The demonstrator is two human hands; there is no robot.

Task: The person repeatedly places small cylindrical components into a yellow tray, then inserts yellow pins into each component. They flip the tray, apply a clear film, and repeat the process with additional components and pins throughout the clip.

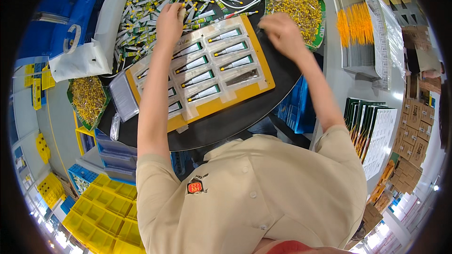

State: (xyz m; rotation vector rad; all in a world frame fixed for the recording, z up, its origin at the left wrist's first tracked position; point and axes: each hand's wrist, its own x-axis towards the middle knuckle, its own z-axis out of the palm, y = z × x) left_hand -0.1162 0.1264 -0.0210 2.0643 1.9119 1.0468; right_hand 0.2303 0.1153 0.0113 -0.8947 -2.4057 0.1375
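My left hand (170,22) reaches past the far edge of a yellow board (205,114), into a heap of small tubes (141,21) with yellow caps. Its fingers are pinched together, and what they hold, if anything, is hard to make out. Clear plastic blister trays (189,104) are taped to the board, with white-and-green tubes lying in most visible slots; a lower-right slot (242,78) looks dark. My left forearm hides part of the left side. Beyond the board's right edge, my right hand (284,34) is closed, fingers curled, beside a heap of yellow-capped small parts (294,7).
Everything lies on a round black table (249,113). A second green container of small parts (87,101) and stacked clear plastic trays (124,96) stand at the left. Rightward, a grey table (329,73) bears stacked printed cards (355,28). Yellow bins (106,207) sit lower left.
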